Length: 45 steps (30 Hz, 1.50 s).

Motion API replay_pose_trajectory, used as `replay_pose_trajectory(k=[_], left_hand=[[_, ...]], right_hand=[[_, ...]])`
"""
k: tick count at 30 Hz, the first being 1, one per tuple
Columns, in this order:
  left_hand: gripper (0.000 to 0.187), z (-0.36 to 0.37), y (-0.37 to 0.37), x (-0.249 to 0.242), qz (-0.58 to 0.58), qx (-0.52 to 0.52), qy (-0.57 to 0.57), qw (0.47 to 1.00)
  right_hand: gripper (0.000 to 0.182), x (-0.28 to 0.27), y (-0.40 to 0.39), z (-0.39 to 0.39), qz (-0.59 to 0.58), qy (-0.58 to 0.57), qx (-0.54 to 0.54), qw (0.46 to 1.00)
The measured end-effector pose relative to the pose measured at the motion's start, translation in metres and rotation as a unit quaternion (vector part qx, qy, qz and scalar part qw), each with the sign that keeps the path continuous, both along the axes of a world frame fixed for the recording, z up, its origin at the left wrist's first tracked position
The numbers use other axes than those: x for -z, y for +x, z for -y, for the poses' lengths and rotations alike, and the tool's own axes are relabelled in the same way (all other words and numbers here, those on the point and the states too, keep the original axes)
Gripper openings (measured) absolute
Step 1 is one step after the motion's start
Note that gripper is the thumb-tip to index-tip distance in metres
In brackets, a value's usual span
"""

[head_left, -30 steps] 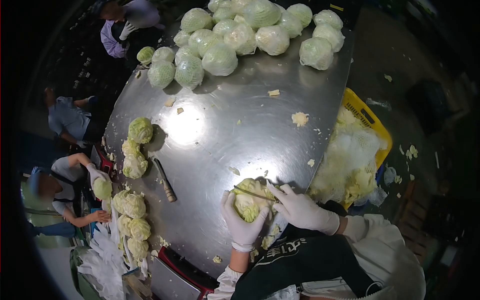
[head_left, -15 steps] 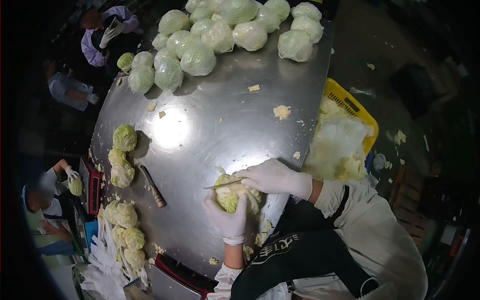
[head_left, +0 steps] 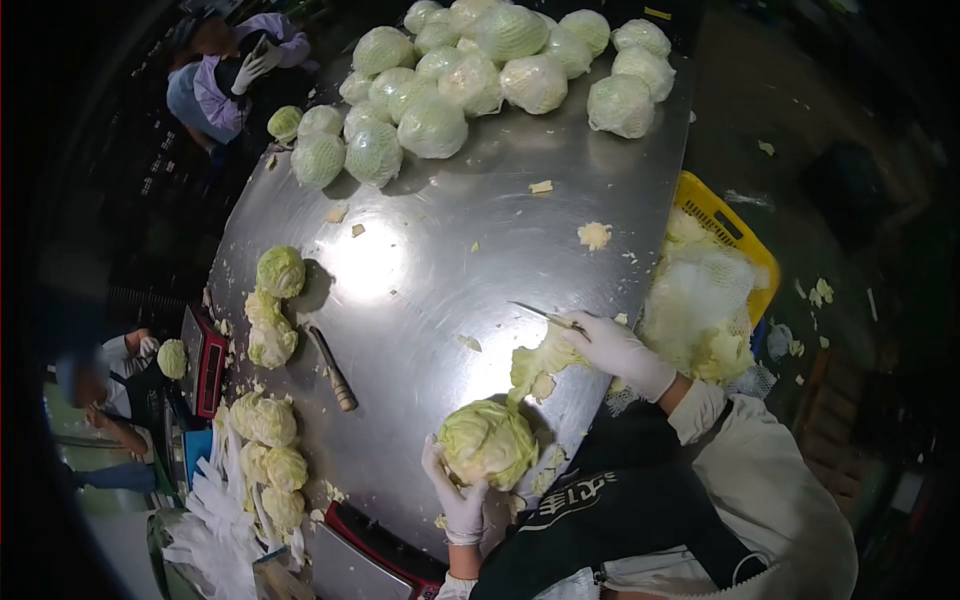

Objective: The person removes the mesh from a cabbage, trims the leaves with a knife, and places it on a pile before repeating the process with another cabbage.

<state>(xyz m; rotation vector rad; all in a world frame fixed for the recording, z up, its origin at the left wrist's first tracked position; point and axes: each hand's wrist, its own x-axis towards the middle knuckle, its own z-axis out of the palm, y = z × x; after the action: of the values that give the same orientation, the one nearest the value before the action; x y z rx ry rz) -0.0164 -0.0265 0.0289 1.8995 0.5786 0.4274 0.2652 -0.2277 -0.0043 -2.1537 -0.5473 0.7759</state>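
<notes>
My left hand (head_left: pixel 462 505), in a white glove, grips the lower left side of a pale green cabbage (head_left: pixel 488 440) resting on the steel table near my apron. My gloved right hand (head_left: pixel 622 358) is wrapped around a knife (head_left: pixel 545 314), whose blade points left over the table. Under and beside that hand lies a torn cabbage leaf (head_left: pixel 545 362) with a small cut piece on it. Whether the right fingers also touch the leaf cannot be told. A second knife (head_left: pixel 332 370) with a wooden handle lies on the table to the left.
Wrapped cabbages (head_left: pixel 432 125) crowd the table's far end. Bare cabbages (head_left: pixel 268 420) line the left edge, near white netting (head_left: pixel 215 520) and red scales (head_left: pixel 375 560). A yellow crate (head_left: pixel 765 270) of leaves and netting stands at right. Co-workers (head_left: pixel 120 375) are beyond the left edge.
The cabbage has turned in my left hand and shows a fuller side. My right hand has moved away to the upper right with the knife, and a loose leaf now lies there.
</notes>
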Motion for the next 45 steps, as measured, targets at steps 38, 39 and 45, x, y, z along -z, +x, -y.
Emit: replay_pose_trajectory(k=[38, 39, 45], left_hand=[[0.085, 0.017, -0.023, -0.015, 0.023, -0.126, -0.637, 0.760], [0.085, 0.025, -0.017, -0.020, 0.015, -0.093, -0.691, 0.717], [0.098, 0.032, -0.006, -0.015, -0.201, -0.096, -0.462, 0.858]], right_hand=[[0.071, -0.031, -0.041, -0.004, 0.105, 0.106, -0.048, 0.988], [0.071, -0.037, -0.051, -0.008, 0.106, 0.104, -0.050, 0.988], [0.092, -0.060, -0.075, -0.033, -0.010, 0.109, -0.204, 0.973]])
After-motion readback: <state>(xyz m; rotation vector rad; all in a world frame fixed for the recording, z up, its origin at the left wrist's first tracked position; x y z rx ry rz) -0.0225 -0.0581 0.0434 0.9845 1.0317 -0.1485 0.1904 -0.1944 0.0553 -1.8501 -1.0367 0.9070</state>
